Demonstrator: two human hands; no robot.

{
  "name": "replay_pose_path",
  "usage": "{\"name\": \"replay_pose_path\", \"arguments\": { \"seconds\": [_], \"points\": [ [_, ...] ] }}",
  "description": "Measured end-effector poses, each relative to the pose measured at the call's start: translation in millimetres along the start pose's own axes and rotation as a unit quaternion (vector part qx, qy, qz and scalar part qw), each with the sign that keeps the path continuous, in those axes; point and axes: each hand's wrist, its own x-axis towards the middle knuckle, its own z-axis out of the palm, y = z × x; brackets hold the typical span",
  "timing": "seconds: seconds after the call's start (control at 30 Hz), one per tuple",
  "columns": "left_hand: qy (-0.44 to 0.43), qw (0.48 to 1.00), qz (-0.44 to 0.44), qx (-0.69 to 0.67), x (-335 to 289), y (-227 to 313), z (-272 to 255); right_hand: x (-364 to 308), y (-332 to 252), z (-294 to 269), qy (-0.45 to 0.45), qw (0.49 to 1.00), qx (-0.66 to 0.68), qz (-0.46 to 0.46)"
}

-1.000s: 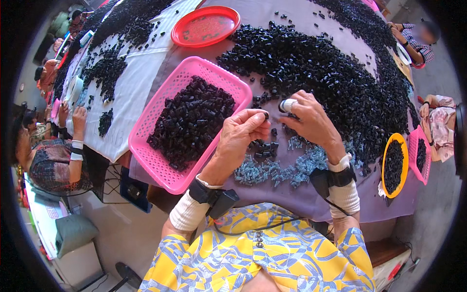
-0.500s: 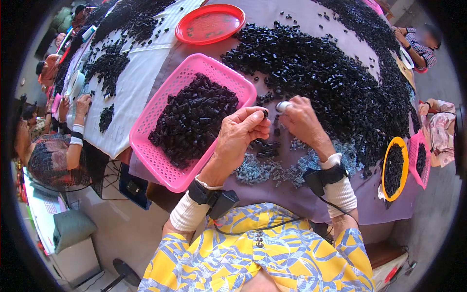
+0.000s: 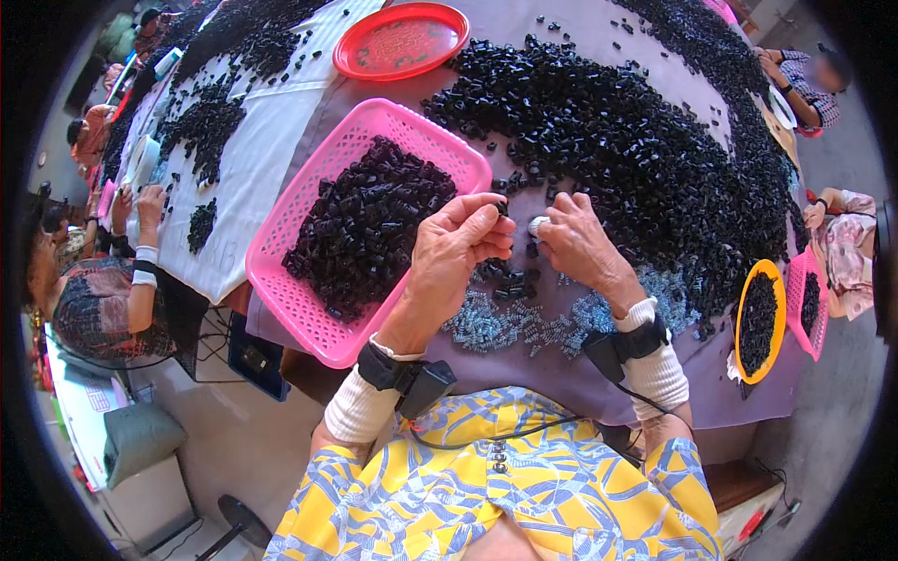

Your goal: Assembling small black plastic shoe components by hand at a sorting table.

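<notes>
Thumb and forefinger of my left hand (image 3: pixel 449 252) are pinched on a small black plastic piece (image 3: pixel 501 208), just past the right side of a pink basket (image 3: pixel 269 266). That basket holds a heap of similar black pieces (image 3: pixel 369 224). Close by on the right, my right hand (image 3: pixel 587 248) is closed with its fingers curled, and a white wrap (image 3: pixel 539 225) covers one fingertip. What it holds, if anything, is hidden. Beneath and between my hands lie a few black pieces (image 3: pixel 510 283) and a scatter of small clear bluish pieces (image 3: pixel 491 324).
A broad heap of black pieces (image 3: pixel 608 126) spreads over the cloth-covered table beyond my hands. A red tray (image 3: pixel 402 47) lies at the back. On the right stand a yellow container (image 3: pixel 779 323) and another pink basket (image 3: pixel 817 327). Other people sit around the tables.
My left hand has shifted slightly left and up with the black piece. The right hand has drawn a little down, its fingers still curled. The whole view has tilted slightly.
</notes>
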Motion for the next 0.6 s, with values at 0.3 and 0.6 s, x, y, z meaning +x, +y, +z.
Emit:
{"name": "replay_pose_path", "arguments": {
  "seconds": [0.3,0.6],
  "points": [
    [-0.024,1.000,-0.008,-0.007,-0.1,-2.0,-1.6,-0.4,-4.7,11.5,-0.010,0.999,-0.030,-0.034],
    [-0.022,0.999,-0.016,0.036,-3.1,-4.5,-0.9,4.8,-2.0,-18.0,0.075,0.988,0.130,0.032]
  ]
}}
